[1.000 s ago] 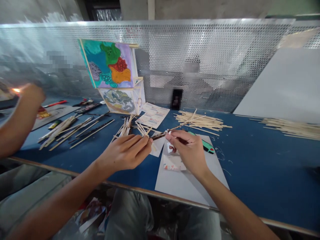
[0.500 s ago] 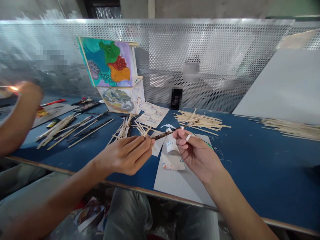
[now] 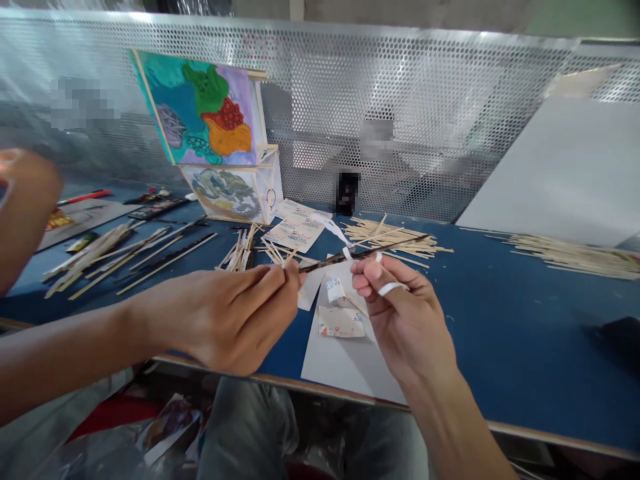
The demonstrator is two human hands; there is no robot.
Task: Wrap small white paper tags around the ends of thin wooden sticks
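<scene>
My left hand (image 3: 250,313) pinches one end of a thin dark brown stick (image 3: 369,252), which slants up to the right above the table. My right hand (image 3: 400,300) is closed in a pinch on a narrow white strip (image 3: 391,288) just below the stick. Part of that strip crosses the stick, and a loose white length trails beyond it toward the back left. Another bit of strip lies over the right thumb. Beneath my hands are a white board (image 3: 333,370) and a folded piece of printed paper (image 3: 341,324).
A painted panel structure (image 3: 200,113) stands at the back left. Wooden sticks lie in a centre pile (image 3: 400,239), a right pile (image 3: 565,255) and a left bundle (image 3: 95,257). A co-worker's arm (image 3: 25,213) enters from the left. A perforated metal screen (image 3: 425,133) runs behind.
The stick now reaches farther past my right hand, and the white strip shows more clearly across it. The co-worker's hand has shifted left, and my view has shifted slightly.
</scene>
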